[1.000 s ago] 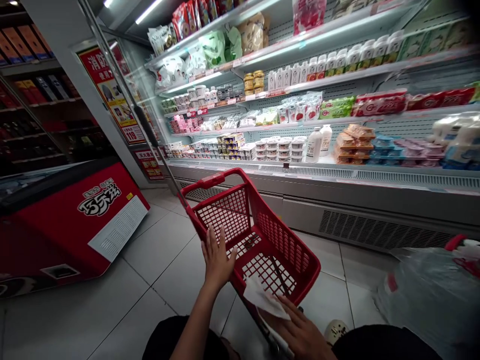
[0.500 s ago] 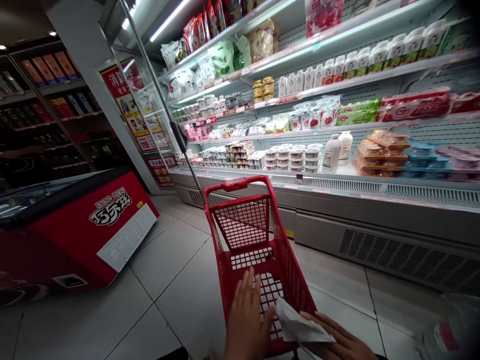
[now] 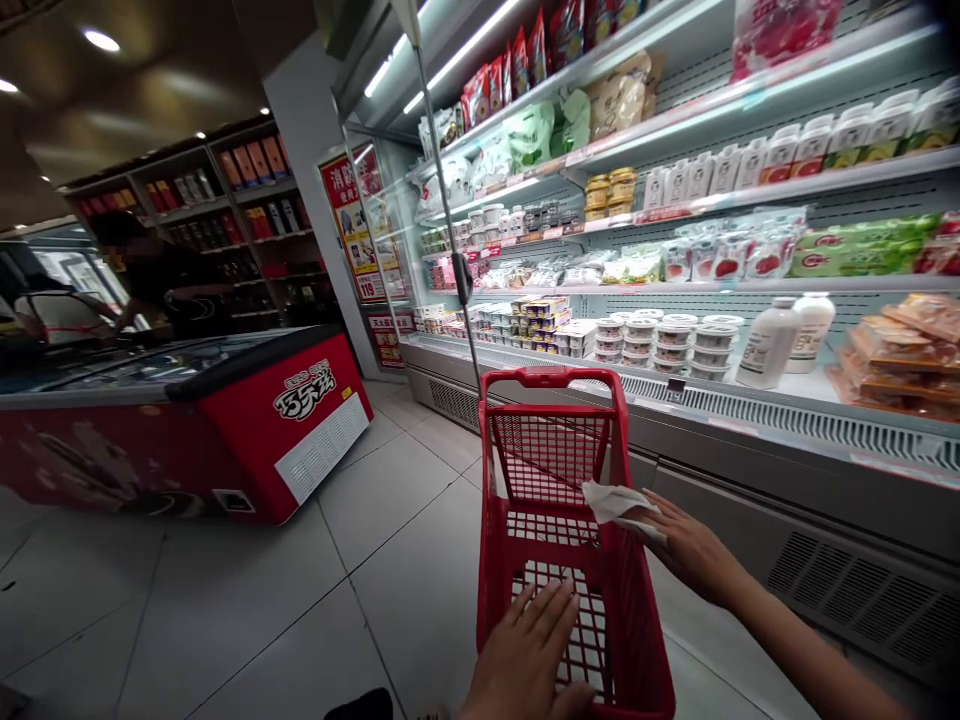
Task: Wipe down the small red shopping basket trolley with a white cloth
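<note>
A red plastic shopping basket [image 3: 491, 560] with grid walls and a raised handle stands in front of me. My right hand [image 3: 679, 535] reaches over its right rim and holds a crumpled white tissue [image 3: 619, 505], which hangs out past the fingertips. Low over the basket's near left side is my left hand [image 3: 525, 650], palm down, its fingers stretched out and nothing in it. Whether the left hand touches the basket I cannot tell.
Along the right runs a lit refrigerated display [image 3: 675, 390] with tubs, bottles and packets. A red chest freezer [image 3: 247, 430] stands to the left on the tiled floor [image 3: 292, 620]. Behind it is a person in black [image 3: 169, 275]; farther left, another person [image 3: 60, 310].
My right hand has moved forward along the basket's right rim with the tissue. The left hand stays over the near part, still spread. The view has swung left, showing more of the freezer.
</note>
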